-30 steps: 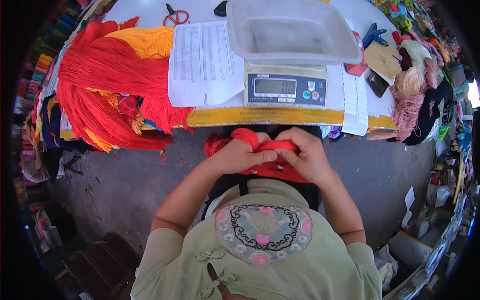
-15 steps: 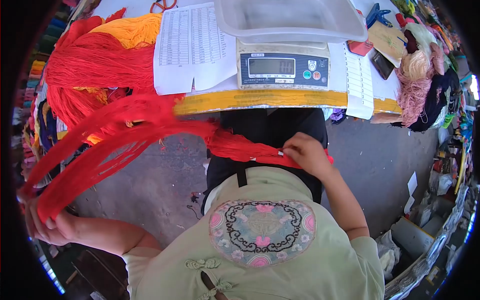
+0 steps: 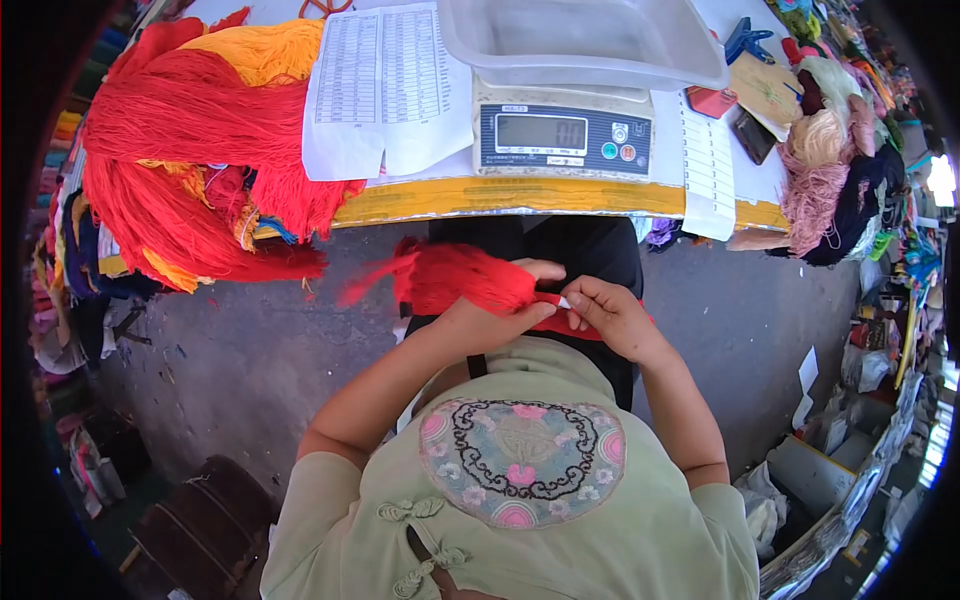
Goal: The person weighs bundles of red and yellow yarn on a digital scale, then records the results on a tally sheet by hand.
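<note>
A skein of bright red yarn lies across my lap, its loose end on the left blurred by motion. Fingers of my left hand are wrapped round the skein near its middle. Close beside it, my right hand pinches the yarn where a small white piece shows; I cannot make out what that piece is. More red yarn extends beneath and to the right of my right hand, partly hidden.
On the table are a heap of red and orange yarn, printed sheets, a digital scale bearing a plastic tray, a phone and a blue clip. A brown case stands on the floor.
My left hand has come in from the far left to beside my right hand, gathering the stretched red yarn into a bunch. My right hand has barely moved.
</note>
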